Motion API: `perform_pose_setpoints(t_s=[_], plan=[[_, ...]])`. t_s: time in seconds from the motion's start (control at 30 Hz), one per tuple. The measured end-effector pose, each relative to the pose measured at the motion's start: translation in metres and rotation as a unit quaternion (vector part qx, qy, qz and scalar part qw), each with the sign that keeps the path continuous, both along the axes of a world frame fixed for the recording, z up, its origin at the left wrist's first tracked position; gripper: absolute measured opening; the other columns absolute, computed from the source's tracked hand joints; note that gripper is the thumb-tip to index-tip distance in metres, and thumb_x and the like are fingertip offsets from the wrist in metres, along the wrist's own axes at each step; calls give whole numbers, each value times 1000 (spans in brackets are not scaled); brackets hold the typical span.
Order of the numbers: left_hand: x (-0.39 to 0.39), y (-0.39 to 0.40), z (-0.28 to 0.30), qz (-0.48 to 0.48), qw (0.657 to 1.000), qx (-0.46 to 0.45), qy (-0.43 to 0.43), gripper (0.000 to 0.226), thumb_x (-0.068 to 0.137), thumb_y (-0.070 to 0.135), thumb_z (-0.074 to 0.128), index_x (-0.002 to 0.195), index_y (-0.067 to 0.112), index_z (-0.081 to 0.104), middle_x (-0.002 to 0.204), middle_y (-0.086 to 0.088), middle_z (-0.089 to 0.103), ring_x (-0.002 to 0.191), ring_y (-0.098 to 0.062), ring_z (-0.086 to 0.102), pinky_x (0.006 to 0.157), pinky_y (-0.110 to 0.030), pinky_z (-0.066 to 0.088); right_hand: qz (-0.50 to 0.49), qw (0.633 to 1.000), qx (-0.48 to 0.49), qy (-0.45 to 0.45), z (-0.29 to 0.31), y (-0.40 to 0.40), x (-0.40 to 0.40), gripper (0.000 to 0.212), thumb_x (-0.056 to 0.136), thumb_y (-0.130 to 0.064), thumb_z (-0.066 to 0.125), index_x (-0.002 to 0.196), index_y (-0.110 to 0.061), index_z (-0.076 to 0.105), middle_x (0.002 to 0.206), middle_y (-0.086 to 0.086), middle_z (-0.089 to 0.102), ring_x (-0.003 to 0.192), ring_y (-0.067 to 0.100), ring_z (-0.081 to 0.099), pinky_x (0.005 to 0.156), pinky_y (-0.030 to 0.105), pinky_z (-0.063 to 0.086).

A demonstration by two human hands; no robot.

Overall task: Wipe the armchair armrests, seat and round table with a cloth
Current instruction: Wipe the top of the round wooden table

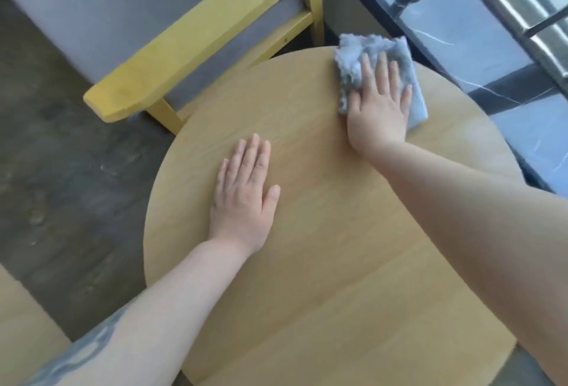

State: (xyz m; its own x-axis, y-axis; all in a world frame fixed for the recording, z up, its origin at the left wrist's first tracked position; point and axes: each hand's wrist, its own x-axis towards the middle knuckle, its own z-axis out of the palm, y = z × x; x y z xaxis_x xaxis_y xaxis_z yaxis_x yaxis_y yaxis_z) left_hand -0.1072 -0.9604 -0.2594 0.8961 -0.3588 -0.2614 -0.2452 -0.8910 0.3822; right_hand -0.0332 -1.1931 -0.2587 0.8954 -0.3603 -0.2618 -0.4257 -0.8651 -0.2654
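Note:
A round light-wood table fills the middle of the view. My right hand lies flat on a grey-blue fluffy cloth at the table's far right edge, fingers spread over it. Flat on the bare tabletop left of centre rests my left hand, holding nothing. Behind the table stands the armchair, with a yellow wooden armrest and a grey seat cushion.
A dark marble ledge with a metal railing runs along the right side, close to the table's edge. Dark grey floor lies to the left. A pale wooden surface shows at the bottom left corner.

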Motion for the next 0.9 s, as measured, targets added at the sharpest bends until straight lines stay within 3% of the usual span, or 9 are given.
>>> perform_pose_setpoints(t_s=[0.07, 0.13, 0.27, 0.47, 0.6, 0.7, 0.77, 0.87, 0.9], plan=[[3, 17, -1, 10, 1000, -1, 3, 63, 96, 40, 26, 153, 26, 3, 160, 9, -5, 146, -10, -11, 116, -28, -11, -56, 998, -35, 11, 1, 36, -28, 58, 101, -35, 22, 154, -31, -1, 161, -3, -7, 147, 15, -12, 118, 42, -10], [5, 30, -3, 8, 1000, 1, 3, 62, 97, 41, 26, 153, 25, 7, 160, 8, -2, 147, -11, -8, 117, -30, -8, 87, 996, -16, 6, 5, 77, -42, 59, 101, -37, 26, 154, -32, 0, 161, -4, -8, 146, 14, -13, 117, 40, -13], [9, 51, -1, 5, 1000, -7, 2, 60, 98, 39, 29, 153, 24, 8, 160, 7, -2, 146, -10, -8, 116, -28, -11, 373, 927, -12, 25, 11, 83, 3, 58, 101, -39, 29, 153, -37, 2, 161, -9, -5, 147, 11, -10, 116, 36, -11], [10, 107, 1, -20, 1000, -10, 12, 58, 100, 38, 28, 153, 26, 8, 160, 8, -2, 145, -8, -12, 115, -24, -15, 18, 999, -37, 0, -4, 152, -14, 61, 100, -36, 26, 153, -30, -1, 162, -1, -6, 147, 17, -11, 118, 45, -9], [-3, 133, 0, -18, 999, -14, 28, 58, 97, 37, 30, 150, 16, 23, 158, 0, 16, 147, -12, -4, 118, -33, -1, 264, 964, 4, -10, -3, 208, -98, 59, 98, -39, 27, 154, -27, 13, 161, 1, 9, 148, 19, 1, 118, 46, -2], [-12, 142, 1, -28, 999, -24, 36, 61, 96, 33, 28, 153, 19, 10, 160, 6, 2, 146, -10, -9, 118, -33, -2, 371, 929, -13, -9, -1, 170, -137, 58, 96, -40, 32, 152, -29, 22, 158, -2, 20, 147, 18, 15, 115, 48, 17], [-13, 145, 1, -25, 998, -38, 37, 60, 97, 33, 24, 152, 22, 1, 159, 9, -5, 145, -8, -13, 118, -30, -7, 309, 951, -27, -20, -4, 152, -119, 58, 96, -39, 32, 152, -31, 20, 159, -2, 19, 147, 16, 14, 116, 47, 14], [-12, 146, -3, -16, 996, -75, 50, 58, 98, 31, 23, 152, 23, 2, 159, 10, -4, 145, -6, -13, 117, -28, -9, -10, 999, -37, 0, -1, 196, -66, 60, 99, -35, 27, 154, -31, 5, 162, -2, 0, 148, 16, -6, 118, 45, -5], [-12, 146, -4, -7, 994, -93, 52, 57, 98, 30, 23, 152, 22, 6, 159, 10, -1, 145, -6, -11, 118, -29, -7, -32, 999, -27, 12, 0, 222, -62, 60, 99, -36, 24, 154, -29, -1, 161, -1, -7, 147, 17, -11, 118, 45, -9]])
